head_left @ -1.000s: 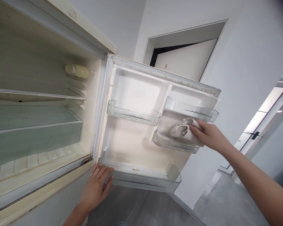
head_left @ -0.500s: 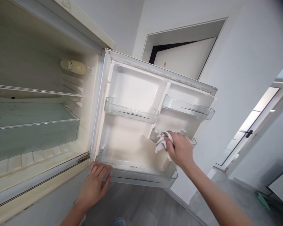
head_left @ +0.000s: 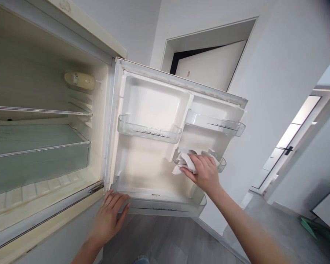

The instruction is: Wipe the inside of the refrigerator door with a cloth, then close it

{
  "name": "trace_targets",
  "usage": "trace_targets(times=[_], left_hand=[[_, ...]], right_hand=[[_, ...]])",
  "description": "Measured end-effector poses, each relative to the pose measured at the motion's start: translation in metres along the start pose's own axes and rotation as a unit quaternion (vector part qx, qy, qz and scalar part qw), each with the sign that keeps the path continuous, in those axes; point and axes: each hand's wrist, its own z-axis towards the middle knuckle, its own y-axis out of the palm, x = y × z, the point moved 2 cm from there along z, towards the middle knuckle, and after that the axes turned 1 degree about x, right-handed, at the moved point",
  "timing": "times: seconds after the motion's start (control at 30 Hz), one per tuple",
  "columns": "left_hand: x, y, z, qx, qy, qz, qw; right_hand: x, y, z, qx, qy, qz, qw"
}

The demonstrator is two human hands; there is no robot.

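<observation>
Two white walls meet behind an open refrigerator, which fills the left half of the view and is cut off at the left and top edges. Its yellowed cabinet holds glass shelves and a cream light housing on the far inner wall. Grey wood-look flooring runs underneath, and a doorway with a partly open white door stands far behind the fridge.

Swung out to the right is the refrigerator door, its inner liner facing the camera, with clear plastic bins: one upper left, one upper right, a small middle one on the right, and a long bottom bin.

At the left end of that small middle bin, the right hand presses a crumpled white cloth against the rim, fingers curled over the cloth and gripping it. Most of the bin is hidden behind hand and cloth.

Near the lower hinge corner, the left hand lies flat with fingers spread, fingertips on the near left end of the bottom bin, holding nothing.

Printed lettering on the bin fronts is too small to read. At the far right, a green object on the floor is cut off and unclear.
</observation>
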Motion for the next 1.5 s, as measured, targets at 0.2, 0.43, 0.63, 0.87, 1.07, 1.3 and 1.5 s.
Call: trace_targets(times=[0.2,0.43,0.63,0.87,1.07,1.3,1.5], left_hand=[[0.001,0.001,0.001,0.001,0.003,0.005,1.000],[0.005,0.006,0.004,0.019,-0.002,0.007,1.000],[0.006,0.009,0.002,0.022,-0.009,0.005,1.000],[0.005,0.008,0.001,0.013,-0.014,-0.010,1.000],[0.005,0.005,0.001,0.005,-0.021,-0.018,1.000],[0.004,0.004,0.000,0.006,-0.027,-0.022,0.999],[0.004,0.003,0.000,0.006,-0.036,-0.032,0.999]], right_hand=[[0.065,-0.010,-0.058,-0.046,0.043,0.008,0.998],[0.069,-0.008,-0.098,0.111,0.461,0.053,0.879],[0.010,0.015,-0.073,0.339,0.682,0.221,0.609],[-0.044,0.028,-0.016,0.431,0.724,0.380,0.382],[-0.098,0.037,0.024,0.357,0.709,0.509,0.333],[-0.091,0.039,0.000,0.308,0.707,0.543,0.333],[-0.020,0.047,-0.052,0.290,0.688,0.550,0.374]])
